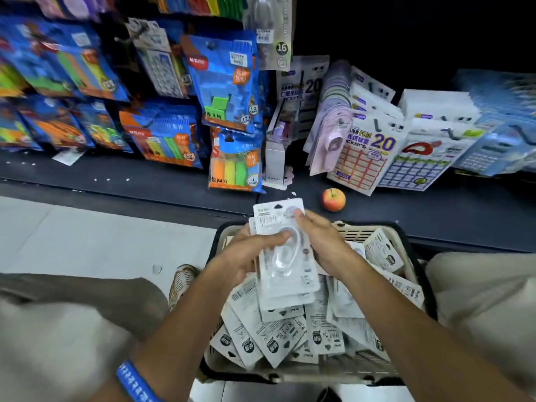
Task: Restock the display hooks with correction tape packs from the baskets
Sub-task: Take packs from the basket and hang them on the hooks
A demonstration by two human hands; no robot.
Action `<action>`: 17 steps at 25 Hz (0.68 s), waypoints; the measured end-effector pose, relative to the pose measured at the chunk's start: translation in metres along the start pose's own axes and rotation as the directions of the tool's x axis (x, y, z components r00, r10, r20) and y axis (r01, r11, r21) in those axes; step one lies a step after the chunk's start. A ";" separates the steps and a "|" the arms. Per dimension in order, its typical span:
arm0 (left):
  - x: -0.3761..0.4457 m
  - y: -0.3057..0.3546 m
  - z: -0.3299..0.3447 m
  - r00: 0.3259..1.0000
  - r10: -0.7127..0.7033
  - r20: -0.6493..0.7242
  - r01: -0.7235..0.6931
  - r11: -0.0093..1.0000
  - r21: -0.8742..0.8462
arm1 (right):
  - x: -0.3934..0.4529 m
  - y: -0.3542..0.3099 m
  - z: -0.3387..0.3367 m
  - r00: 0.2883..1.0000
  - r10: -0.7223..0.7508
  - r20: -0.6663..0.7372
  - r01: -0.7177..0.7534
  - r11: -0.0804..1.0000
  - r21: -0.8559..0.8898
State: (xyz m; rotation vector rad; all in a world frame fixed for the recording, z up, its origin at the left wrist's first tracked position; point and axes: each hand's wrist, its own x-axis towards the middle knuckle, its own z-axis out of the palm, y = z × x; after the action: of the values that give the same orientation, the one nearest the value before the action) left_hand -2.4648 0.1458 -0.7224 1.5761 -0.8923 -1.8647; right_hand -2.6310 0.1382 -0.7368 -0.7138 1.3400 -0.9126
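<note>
Both hands meet over a basket point(417, 256) full of white correction tape packs point(278, 335), which lie jumbled in it, some face up, some showing barcodes. The left hand point(246, 253) has its grip clamped on a small stack of correction tape packs point(282, 256) held upright above the basket, thumb across the front of the top pack's clear blister, fingers behind. The right hand point(324, 245) holds the same stack from its right edge, thumb tip pressing the upper corner of the top pack, fingers curled around the back. A blue wristband point(136, 382) circles the left forearm.

Beyond the basket runs a dark low shelf point(145, 181), and an apple point(333, 199) sits on it just past the basket's far rim. Blue packs of coloured counting sticks and blocks point(226, 82) hang from display hooks at the upper left; the lowest of them reaches the shelf. Sticker-label packs marked "20" point(365, 152) lean in rows on the shelf to the right, beside pale pink carded items point(327, 132). A sandalled foot point(182, 281) rests on the pale floor point(87, 236) left of the basket, and the person's knees frame the view on both sides.
</note>
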 end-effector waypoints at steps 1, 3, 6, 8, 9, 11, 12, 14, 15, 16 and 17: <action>0.003 -0.002 -0.007 0.997 0.013 -0.074 -0.011 0.999 0.031 | -0.001 0.012 -0.009 0.999 0.029 0.043 -0.022 0.988 -0.153; 0.009 -0.001 -0.025 0.961 0.070 -0.268 -0.058 0.997 0.053 | -0.002 0.038 -0.027 0.988 -0.145 0.051 0.131 0.626 -0.769; 0.012 0.007 -0.047 0.921 0.113 -0.372 -0.096 0.993 0.064 | -0.001 0.068 -0.013 0.826 -0.078 0.558 0.542 -0.158 -0.825; 0.014 0.009 -0.053 0.927 0.124 -0.354 -0.085 0.988 0.126 | 0.003 0.072 0.013 0.698 0.106 0.708 0.701 -0.303 -0.645; 0.014 0.010 -0.055 0.930 0.143 -0.338 -0.094 0.983 0.156 | 0.007 0.071 0.024 0.677 0.144 0.722 0.718 -0.345 -0.604; 0.014 0.010 -0.054 0.930 0.188 -0.317 -0.144 0.977 0.159 | 0.013 0.071 0.036 0.684 0.165 0.710 0.690 -0.460 -0.558; 0.013 0.012 -0.053 0.927 0.204 -0.315 -0.166 0.975 0.146 | 0.014 0.070 0.037 0.696 0.152 0.702 0.661 -0.518 -0.543; 0.010 0.018 -0.052 0.905 0.235 -0.354 -0.195 0.970 0.146 | 0.014 0.061 0.033 0.711 0.159 0.685 0.638 -0.556 -0.533; 0.010 0.023 -0.053 0.881 0.252 -0.401 -0.205 0.966 0.158 | 0.016 0.047 0.028 0.758 0.136 0.638 0.610 -0.493 -0.620; 0.010 0.029 -0.054 0.848 0.267 -0.458 -0.213 0.963 0.168 | 0.018 0.029 0.020 0.821 0.068 0.568 0.554 -0.337 -0.761; 0.009 0.034 -0.056 0.810 0.283 -0.514 -0.219 0.959 0.183 | 0.020 0.008 0.010 0.873 -0.011 0.487 0.482 -0.122 -0.868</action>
State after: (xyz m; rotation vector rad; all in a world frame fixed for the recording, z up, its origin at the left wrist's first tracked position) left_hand -2.4120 0.1088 -0.7074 1.8155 -0.8996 -1.1087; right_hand -2.6202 0.1239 -0.7526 -2.3372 1.4042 0.2722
